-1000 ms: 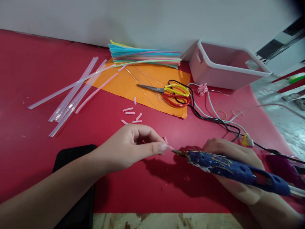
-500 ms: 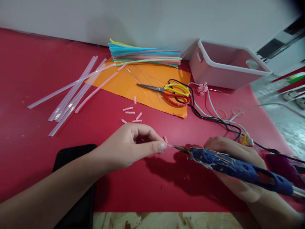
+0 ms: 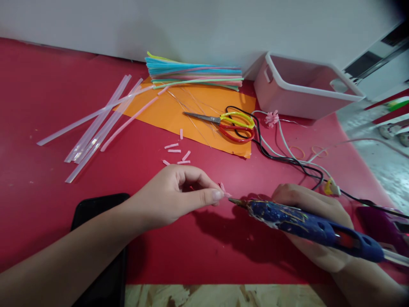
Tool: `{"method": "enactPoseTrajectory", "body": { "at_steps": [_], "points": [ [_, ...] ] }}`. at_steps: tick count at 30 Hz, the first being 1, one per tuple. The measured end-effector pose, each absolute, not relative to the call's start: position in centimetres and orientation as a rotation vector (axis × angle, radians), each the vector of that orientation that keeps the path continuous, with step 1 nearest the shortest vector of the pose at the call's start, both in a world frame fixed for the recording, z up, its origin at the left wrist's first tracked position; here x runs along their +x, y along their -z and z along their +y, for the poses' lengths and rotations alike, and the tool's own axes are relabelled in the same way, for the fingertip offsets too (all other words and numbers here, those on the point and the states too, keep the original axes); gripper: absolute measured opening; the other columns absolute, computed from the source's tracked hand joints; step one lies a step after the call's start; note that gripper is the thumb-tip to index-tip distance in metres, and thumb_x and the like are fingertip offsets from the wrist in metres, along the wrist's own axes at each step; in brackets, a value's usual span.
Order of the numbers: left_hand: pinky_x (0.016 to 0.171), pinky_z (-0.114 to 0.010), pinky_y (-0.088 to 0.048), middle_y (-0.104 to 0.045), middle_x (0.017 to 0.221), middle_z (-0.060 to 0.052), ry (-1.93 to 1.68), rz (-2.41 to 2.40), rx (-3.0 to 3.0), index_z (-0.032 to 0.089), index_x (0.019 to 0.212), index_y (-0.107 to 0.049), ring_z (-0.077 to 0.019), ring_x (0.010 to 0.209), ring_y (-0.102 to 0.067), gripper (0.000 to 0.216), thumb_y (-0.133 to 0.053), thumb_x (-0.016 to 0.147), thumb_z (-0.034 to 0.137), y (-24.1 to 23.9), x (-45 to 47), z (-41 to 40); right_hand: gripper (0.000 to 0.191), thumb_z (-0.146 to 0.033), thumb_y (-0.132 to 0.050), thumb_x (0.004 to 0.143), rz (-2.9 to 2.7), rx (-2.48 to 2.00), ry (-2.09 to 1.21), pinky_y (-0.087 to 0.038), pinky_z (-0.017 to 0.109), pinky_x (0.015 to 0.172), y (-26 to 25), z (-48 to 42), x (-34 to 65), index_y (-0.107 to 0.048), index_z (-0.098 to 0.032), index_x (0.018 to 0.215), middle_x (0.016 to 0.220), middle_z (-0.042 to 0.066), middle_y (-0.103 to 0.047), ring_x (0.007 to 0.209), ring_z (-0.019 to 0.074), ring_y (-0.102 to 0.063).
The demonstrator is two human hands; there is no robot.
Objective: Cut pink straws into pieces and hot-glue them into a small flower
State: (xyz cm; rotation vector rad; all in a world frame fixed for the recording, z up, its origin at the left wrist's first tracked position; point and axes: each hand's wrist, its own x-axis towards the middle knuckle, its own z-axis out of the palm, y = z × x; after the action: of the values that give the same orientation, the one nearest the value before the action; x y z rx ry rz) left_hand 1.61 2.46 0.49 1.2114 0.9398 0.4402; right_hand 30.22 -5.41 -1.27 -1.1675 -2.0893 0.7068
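Note:
Between thumb and forefinger, my left hand (image 3: 179, 196) pinches small pink pipe cleaner pieces (image 3: 225, 191), partly hidden by the fingertips. My right hand (image 3: 315, 213) is wrapped round a blue glue gun (image 3: 297, 219), worn and smeared with dried glue. The nozzle points left and its tip is at the pink pieces; whether they touch is hard to tell. A clear glue stick (image 3: 395, 257) sticks out of the gun's back end. Several short cut pink pieces (image 3: 174, 151) lie on the red table (image 3: 179, 256) beyond my left hand.
Scissors (image 3: 220, 121) lie on an orange sheet (image 3: 150, 111), below a pipe cleaner bundle (image 3: 194, 74). Glue sticks (image 3: 96, 123) lie left. A pink bin (image 3: 287, 98), a fluffy pink flower shape (image 3: 272, 119) and cables (image 3: 271, 155) are right. A black phone (image 3: 105, 273) lies under my left forearm.
The glue gun in my right hand has shifted slightly left and down, its nozzle tip nearer my left fingertips. My left hand has stayed almost still.

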Motion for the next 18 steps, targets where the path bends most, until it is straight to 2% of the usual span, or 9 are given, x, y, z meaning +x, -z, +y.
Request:
{"method": "enactPoseTrajectory", "body": {
  "at_steps": [7,12,18],
  "points": [
    [0.069,-0.022,-0.049,-0.075,0.072,0.000,-0.483,0.960,1.175,0.019,0.071,-0.076,-0.0115,0.067,-0.063,0.019,-0.079,0.084,0.031,-0.4,1.4,2.6,0.012,-0.026,-0.062,0.084,-2.124,-1.184,-0.666,-0.050,0.028,0.051,0.6,-5.3,30.1,-0.061,-0.024,0.096,0.076,0.003,-0.066,0.060,0.0174,-0.063],
    [0.069,-0.023,-0.048,-0.079,0.081,-0.005,-0.531,0.945,0.992,0.018,0.083,-0.081,-0.0121,0.070,-0.062,0.016,-0.078,0.087,0.033,0.3,1.2,2.6,0.011,-0.022,-0.062,0.087,-2.099,-1.269,-0.597,-0.048,0.027,0.048,0.6,-5.4,30.0,-0.061,-0.025,0.097,0.076,0.001,-0.065,0.057,0.0159,-0.062],
    [0.066,-0.018,-0.048,-0.078,0.078,-0.003,-0.510,0.899,0.646,0.018,0.083,-0.083,-0.0080,0.068,-0.062,0.009,-0.080,0.087,0.026,0.1,1.4,2.8,0.020,-0.019,-0.067,0.087,-2.052,-1.293,-0.504,-0.054,0.029,0.063,1.6,-5.2,29.7,-0.062,-0.026,0.104,0.087,0.002,-0.066,0.070,0.0173,-0.065]
  ]
}}
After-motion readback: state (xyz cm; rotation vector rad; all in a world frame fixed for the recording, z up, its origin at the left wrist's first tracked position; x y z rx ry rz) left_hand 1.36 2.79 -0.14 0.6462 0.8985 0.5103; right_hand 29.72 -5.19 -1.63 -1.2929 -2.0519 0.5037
